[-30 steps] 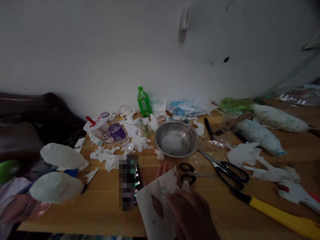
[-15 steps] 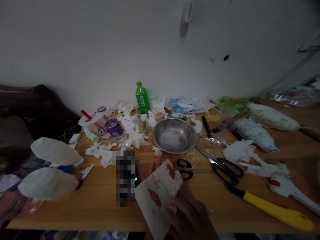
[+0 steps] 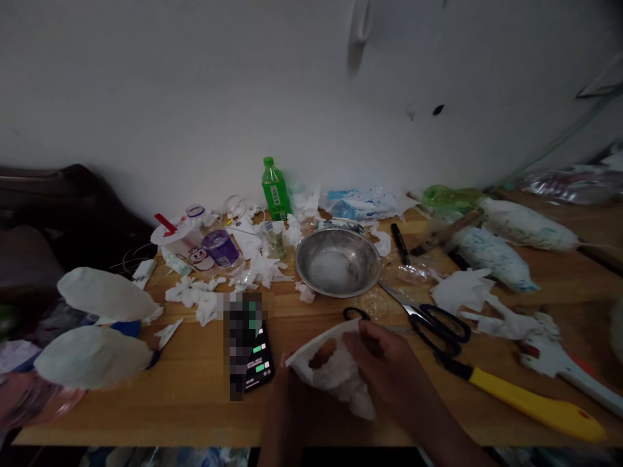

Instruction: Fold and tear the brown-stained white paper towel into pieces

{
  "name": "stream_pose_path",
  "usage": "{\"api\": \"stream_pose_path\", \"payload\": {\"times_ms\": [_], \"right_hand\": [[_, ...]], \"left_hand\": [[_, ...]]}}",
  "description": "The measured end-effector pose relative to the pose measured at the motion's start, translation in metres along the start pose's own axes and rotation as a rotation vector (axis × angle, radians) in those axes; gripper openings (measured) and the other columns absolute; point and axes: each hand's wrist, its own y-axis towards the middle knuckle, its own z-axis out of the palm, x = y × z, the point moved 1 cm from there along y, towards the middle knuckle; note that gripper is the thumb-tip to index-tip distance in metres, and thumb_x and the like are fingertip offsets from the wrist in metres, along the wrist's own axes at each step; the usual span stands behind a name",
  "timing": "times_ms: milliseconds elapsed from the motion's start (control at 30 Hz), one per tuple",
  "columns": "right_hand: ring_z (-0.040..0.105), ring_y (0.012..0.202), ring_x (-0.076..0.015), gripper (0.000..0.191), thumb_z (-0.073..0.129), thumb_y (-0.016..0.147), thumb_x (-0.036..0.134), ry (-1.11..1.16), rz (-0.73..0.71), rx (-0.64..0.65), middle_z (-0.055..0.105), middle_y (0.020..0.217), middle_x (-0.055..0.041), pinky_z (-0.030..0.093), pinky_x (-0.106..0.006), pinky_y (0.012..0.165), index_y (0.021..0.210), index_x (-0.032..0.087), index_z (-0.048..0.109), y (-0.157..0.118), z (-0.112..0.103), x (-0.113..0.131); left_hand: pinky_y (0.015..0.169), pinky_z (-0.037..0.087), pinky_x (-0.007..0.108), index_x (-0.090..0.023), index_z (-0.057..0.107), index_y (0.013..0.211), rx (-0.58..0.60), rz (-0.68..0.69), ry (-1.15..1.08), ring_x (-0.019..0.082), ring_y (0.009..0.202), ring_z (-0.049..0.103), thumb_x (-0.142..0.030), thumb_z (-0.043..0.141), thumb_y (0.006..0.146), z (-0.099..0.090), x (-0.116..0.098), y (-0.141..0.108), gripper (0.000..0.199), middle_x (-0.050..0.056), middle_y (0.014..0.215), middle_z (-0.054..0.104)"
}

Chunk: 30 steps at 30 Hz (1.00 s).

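Observation:
A crumpled white paper sheet (image 3: 335,376) with a torn hole hangs between my hands near the table's front edge. My right hand (image 3: 382,357) pinches its upper right corner. On the other side, my left hand (image 3: 288,389) is closed at the sheet's left edge, its fingers partly hidden and dark. Left of the hands lies a phone (image 3: 261,363) with its screen lit, partly blurred out. Beyond the sheet stands a metal bowl (image 3: 339,263) with cloudy liquid in it. The small scissors (image 3: 357,313) are partly covered by my right hand and the sheet.
Large scissors (image 3: 440,327) and a yellow-handled tool (image 3: 535,402) lie at the right. Two white paper-covered forms (image 3: 97,357) rest at the left. A green bottle (image 3: 276,191), a purple-labelled cup (image 3: 222,250) and paper scraps (image 3: 195,295) are at the back. A black marker (image 3: 400,243) lies beyond the bowl.
The sheet has been lifted and folded over, and its hole now faces up. My right hand has moved up to its top corner. More of the phone screen shows.

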Motion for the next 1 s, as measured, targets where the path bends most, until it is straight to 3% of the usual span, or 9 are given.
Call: {"api": "stream_pose_path", "payload": {"times_ms": [100,233,367,467,633,767,1000], "right_hand": [[0.064,0.064,-0.0167,0.026,0.066,0.078,0.045,0.069,0.059,0.017,0.071,0.071,-0.0004,0.046,-0.025,0.055,0.081,0.019,0.067,0.004,-0.003,0.0],[0.066,0.07,-0.018,0.03,0.067,0.078,0.046,0.145,0.086,0.04,0.073,0.077,-0.0023,0.048,-0.026,0.061,0.087,0.018,0.068,0.004,-0.006,-0.007],[0.068,0.072,-0.0195,0.033,0.068,0.08,0.05,0.165,0.052,0.049,0.074,0.08,-0.0039,0.05,-0.028,0.063,0.088,0.018,0.067,0.004,-0.007,-0.01],[0.071,0.081,-0.0218,0.039,0.071,0.078,0.053,0.235,0.047,0.091,0.076,0.09,-0.0063,0.053,-0.029,0.069,0.094,0.018,0.067,0.004,-0.007,-0.015],[0.073,0.091,-0.0247,0.049,0.083,0.069,0.044,0.33,0.12,0.25,0.077,0.102,-0.0096,0.056,-0.034,0.078,0.107,0.018,0.065,0.006,-0.004,-0.027],[0.073,0.091,-0.0247,0.05,0.085,0.067,0.041,0.347,0.135,0.243,0.078,0.103,-0.0086,0.057,-0.036,0.082,0.108,0.019,0.067,0.004,-0.002,-0.031],[0.073,0.092,-0.0248,0.054,0.084,0.068,0.041,0.385,0.157,0.244,0.077,0.105,-0.0087,0.056,-0.036,0.081,0.114,0.02,0.064,-0.005,-0.002,-0.026]], "left_hand": [[0.1,0.047,0.05,-0.022,0.072,0.096,0.048,-0.053,-0.002,0.027,0.111,0.064,-0.057,0.061,0.084,-0.007,-0.006,-0.006,0.039,0.01,0.106,0.075],[0.097,0.05,0.051,-0.022,0.076,0.09,0.109,-0.119,-0.029,0.038,0.118,0.061,-0.068,0.067,0.071,-0.006,0.003,-0.008,0.05,0.014,0.102,0.076],[0.094,0.052,0.048,-0.018,0.075,0.093,0.169,-0.144,-0.022,0.038,0.107,0.067,-0.045,0.088,0.057,0.0,0.013,-0.013,0.047,0.014,0.102,0.077],[0.089,0.055,0.044,-0.016,0.073,0.101,0.143,-0.12,0.083,0.033,0.1,0.07,-0.033,0.087,0.063,0.002,0.01,-0.015,0.044,0.014,0.104,0.077],[0.085,0.056,0.038,-0.016,0.071,0.103,0.057,-0.017,0.177,0.03,0.098,0.071,-0.033,0.088,0.062,0.004,-0.002,-0.013,0.048,0.014,0.105,0.077],[0.085,0.056,0.04,-0.014,0.07,0.106,0.039,-0.039,0.161,0.029,0.094,0.071,-0.037,0.087,0.063,0.009,-0.004,-0.016,0.052,0.015,0.104,0.076],[0.071,0.056,0.033,-0.012,0.072,0.095,0.061,-0.143,0.017,0.025,0.078,0.072,-0.035,0.088,0.062,0.012,0.005,-0.022,0.043,0.011,0.087,0.078]]}}
